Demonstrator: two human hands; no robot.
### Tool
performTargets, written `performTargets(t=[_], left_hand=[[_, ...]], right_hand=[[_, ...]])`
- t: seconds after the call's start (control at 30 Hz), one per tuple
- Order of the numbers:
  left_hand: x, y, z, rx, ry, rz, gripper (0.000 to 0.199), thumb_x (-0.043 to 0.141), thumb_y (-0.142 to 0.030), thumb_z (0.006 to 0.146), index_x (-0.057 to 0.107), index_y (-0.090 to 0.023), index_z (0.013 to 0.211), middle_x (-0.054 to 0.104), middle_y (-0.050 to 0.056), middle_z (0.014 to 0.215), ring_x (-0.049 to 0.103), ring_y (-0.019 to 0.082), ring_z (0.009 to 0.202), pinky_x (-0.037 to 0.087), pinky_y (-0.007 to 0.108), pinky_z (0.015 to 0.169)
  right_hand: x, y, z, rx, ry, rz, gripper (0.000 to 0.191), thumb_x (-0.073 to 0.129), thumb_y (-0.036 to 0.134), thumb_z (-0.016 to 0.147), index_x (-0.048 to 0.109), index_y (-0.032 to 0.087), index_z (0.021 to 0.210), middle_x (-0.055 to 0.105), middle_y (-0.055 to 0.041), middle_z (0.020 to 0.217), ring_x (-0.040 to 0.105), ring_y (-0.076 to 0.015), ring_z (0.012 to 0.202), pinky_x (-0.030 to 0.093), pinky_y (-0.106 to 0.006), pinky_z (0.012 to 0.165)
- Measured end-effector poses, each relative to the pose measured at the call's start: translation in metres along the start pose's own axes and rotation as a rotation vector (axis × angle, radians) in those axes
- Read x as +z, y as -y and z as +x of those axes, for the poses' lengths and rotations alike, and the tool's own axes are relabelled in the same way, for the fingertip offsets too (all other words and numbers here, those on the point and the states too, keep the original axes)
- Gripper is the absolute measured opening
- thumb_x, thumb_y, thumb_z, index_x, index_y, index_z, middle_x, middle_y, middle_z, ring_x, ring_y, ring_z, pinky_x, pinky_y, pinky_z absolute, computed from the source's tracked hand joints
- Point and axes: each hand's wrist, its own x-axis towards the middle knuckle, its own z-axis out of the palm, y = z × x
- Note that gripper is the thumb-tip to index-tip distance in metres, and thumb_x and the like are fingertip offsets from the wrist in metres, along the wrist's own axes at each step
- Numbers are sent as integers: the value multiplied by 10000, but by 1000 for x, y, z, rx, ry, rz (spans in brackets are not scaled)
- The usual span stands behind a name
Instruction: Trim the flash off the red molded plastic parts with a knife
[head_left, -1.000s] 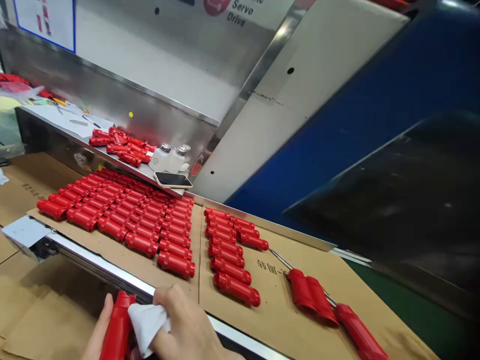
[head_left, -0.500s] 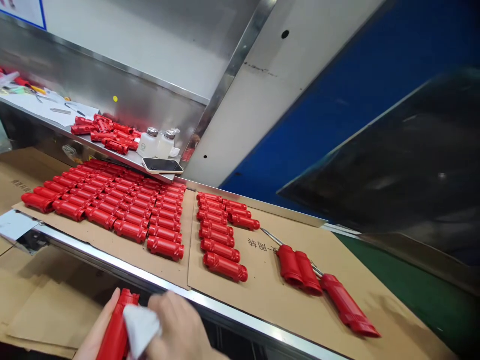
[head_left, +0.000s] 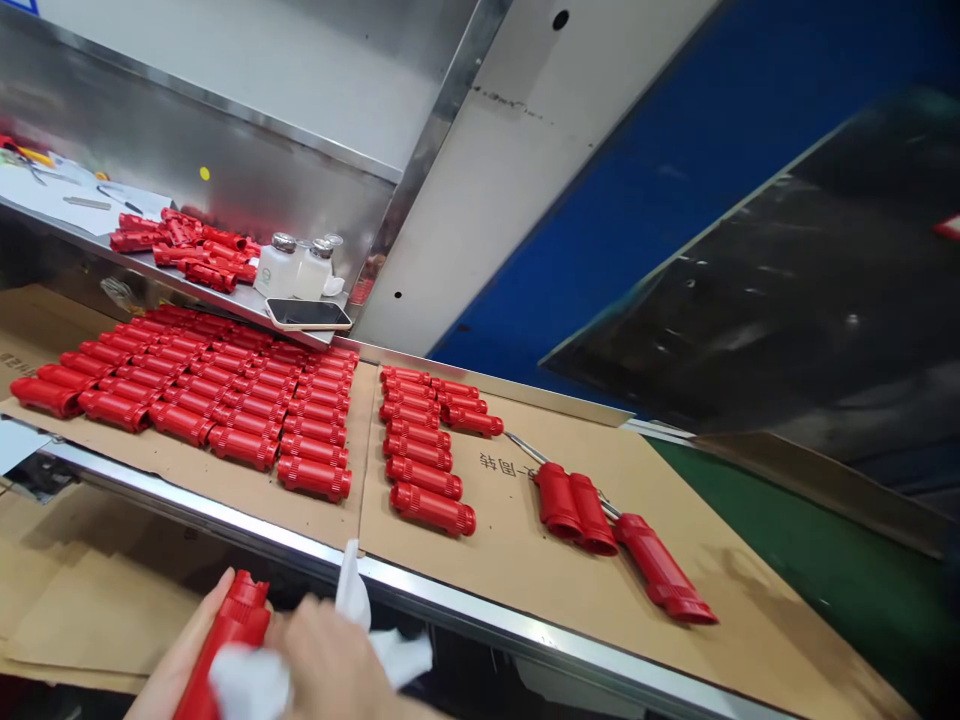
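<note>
Below the table's steel edge (head_left: 465, 612), my left hand (head_left: 176, 665) grips a ribbed red plastic tube (head_left: 225, 645). My right hand (head_left: 330, 665) clutches a crumpled white cloth (head_left: 247, 685) against it. Bare cardboard (head_left: 517, 570) lies open beyond.

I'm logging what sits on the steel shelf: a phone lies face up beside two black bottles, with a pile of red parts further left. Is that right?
Not quite. In the head view the two bottles are white with metal caps, not black. The phone does lie beside them on the shelf, and the red parts are piled further left.

Steel wall panels (head_left: 247, 110) back a steel shelf (head_left: 225, 305). A cardboard-covered desk (head_left: 525, 590) adjoins a blue panel (head_left: 675, 170) and green floor (head_left: 847, 590).
</note>
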Motion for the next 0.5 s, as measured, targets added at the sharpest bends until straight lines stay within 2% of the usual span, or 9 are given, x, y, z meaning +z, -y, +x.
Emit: performTargets(t=[0.07,0.27,0.4,0.5], left_hand=[[0,0,0,14,-5,-8,311,633,-363,732,559,-153,515,522,-21,425,512,123,407,415,222,436],[-4,2,4,27,-28,-1,273,644,-334,727,568,-153,537,516,-26,421,482,114,355,387,220,386],[-16,7,5,11,-59,38,407,612,-422,732,514,-166,432,449,-16,332,425,105,291,351,222,326],[-30,3,6,36,-99,89,275,695,-317,678,550,-201,476,540,-17,400,541,151,407,449,257,420]], right_hand=[[3,-1,-4,0,65,21,259,403,342,829,509,213,631,471,15,504,391,-120,424,316,-230,365],[8,-3,-3,142,97,23,242,414,319,817,524,213,629,500,4,543,430,-132,473,375,-244,426],[4,-1,-8,133,123,37,180,470,310,798,549,186,696,541,-9,597,471,-140,517,405,-258,461],[-1,10,-18,69,188,49,230,438,348,867,558,157,820,574,-11,734,515,-108,592,440,-249,544]])
